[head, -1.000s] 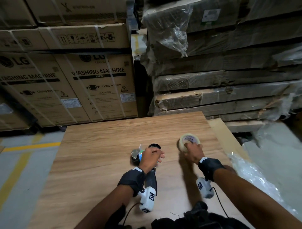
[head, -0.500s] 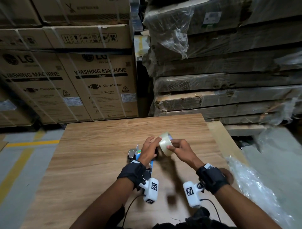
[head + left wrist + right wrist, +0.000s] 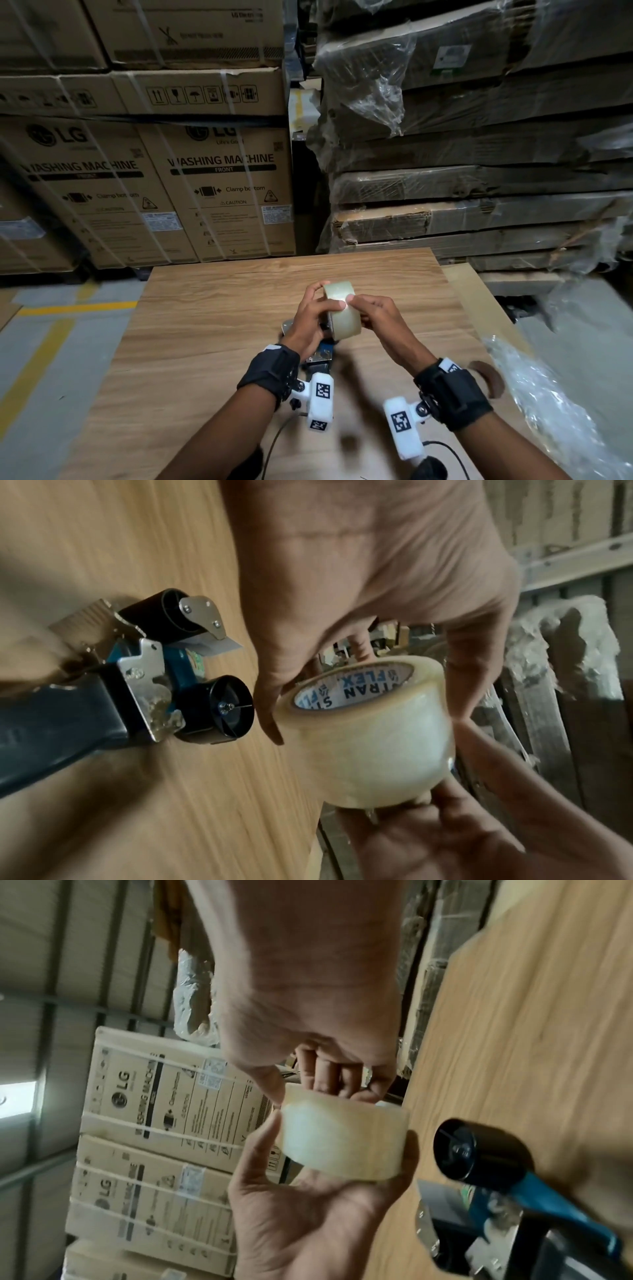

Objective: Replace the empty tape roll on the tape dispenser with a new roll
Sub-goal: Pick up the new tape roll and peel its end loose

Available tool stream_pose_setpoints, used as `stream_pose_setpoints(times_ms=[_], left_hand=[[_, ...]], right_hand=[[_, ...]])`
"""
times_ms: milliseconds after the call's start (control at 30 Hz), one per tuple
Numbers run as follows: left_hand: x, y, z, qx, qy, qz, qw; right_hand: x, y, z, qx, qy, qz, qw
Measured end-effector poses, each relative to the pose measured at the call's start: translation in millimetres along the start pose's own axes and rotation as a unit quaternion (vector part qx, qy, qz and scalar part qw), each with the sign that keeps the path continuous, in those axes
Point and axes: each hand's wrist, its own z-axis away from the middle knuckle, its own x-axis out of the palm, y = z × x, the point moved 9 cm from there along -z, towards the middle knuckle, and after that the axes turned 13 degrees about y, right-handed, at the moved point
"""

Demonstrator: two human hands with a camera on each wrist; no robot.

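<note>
A full roll of clear tape (image 3: 342,313) with a printed white core (image 3: 352,688) is held in the air by both hands. My left hand (image 3: 313,308) grips its left side with fingers curled over the rim. My right hand (image 3: 364,308) pinches the outer face of the roll (image 3: 346,1139) with thumb and fingers. The tape dispenser (image 3: 147,680) lies on the wooden table (image 3: 212,325) just below the roll, with a blue frame and dark handle. Its black hub (image 3: 215,712) is bare. In the head view the hands mostly hide the dispenser (image 3: 322,354).
A brown ring-shaped thing (image 3: 488,377), blurred, lies on the table near my right wrist. Crumpled clear plastic (image 3: 548,394) hangs off the table's right edge. Stacked washing-machine cartons (image 3: 219,185) and wrapped flat boxes (image 3: 479,205) stand behind the table.
My right hand lifted the tape roll off the table at the right and carried it left. My left hand left the dispenser and took hold of the roll too.
</note>
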Motion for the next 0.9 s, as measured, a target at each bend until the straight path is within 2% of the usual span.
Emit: stream_pose_setpoints(times_ms=[167, 300, 400, 533, 700, 767, 900], left_hand=[[-4, 8, 7, 0.065, -0.064, -0.026, 0.995], [-18, 14, 2, 0.074, -0.049, -0.049, 0.995], [-29, 7, -5, 0.021, -0.003, -0.076, 0.997], [-35, -9, -5, -0.081, 0.004, -0.092, 0.992], [-35, -4, -2, -0.104, 0.003, -0.076, 0.992], [-33, 6, 0, -0.079, -0.001, -0.044, 0.996], [-23, 35, 7, 0.058, -0.057, -0.063, 0.995]], right_hand=[[12, 2, 7, 0.042, 0.036, -0.016, 0.998], [23, 2, 10, 0.022, 0.015, -0.012, 1.000], [30, 0, 12, -0.008, -0.004, 0.009, 1.000], [42, -4, 21, -0.028, -0.039, 0.015, 0.999], [44, -8, 20, -0.032, -0.025, 0.027, 0.999], [44, -9, 18, -0.030, -0.014, 0.031, 0.999], [34, -11, 13, -0.015, 0.063, -0.011, 0.998]])
